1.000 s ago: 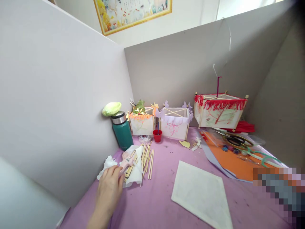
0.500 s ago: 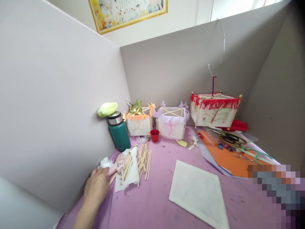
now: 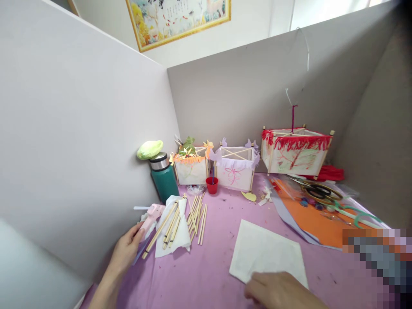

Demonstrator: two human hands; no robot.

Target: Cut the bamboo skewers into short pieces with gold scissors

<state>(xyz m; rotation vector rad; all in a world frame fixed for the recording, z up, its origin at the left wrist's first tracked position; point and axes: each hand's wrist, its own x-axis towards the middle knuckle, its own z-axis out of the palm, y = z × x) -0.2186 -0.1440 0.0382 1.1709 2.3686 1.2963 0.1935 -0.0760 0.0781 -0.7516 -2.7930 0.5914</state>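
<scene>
At the lower left, my left hand (image 3: 124,253) is closed round the handle of a pink glue gun (image 3: 152,216), with a white glue stick poking out of its back. The gun is raised beside white tissue (image 3: 184,234) that carries several wooden sticks (image 3: 172,225). My right hand (image 3: 278,289) is at the bottom, over the near edge of a white square cloth panel (image 3: 268,246). Its fingers are curled and blurred, so whether they hold anything is unclear.
A green bottle (image 3: 165,182) stands left, a green-white gourd (image 3: 149,149) by its lid. Behind are an orange-trimmed lantern (image 3: 193,171), a purple-trimmed lantern (image 3: 233,175), a red cup (image 3: 212,186) and a red-fringed lantern (image 3: 296,154). Scissors (image 3: 318,191) lie on orange paper (image 3: 309,219) at right.
My left hand has lifted and turned the glue gun off the tissue and sticks. My right hand has come into view over the white panel. The view has shifted slightly.
</scene>
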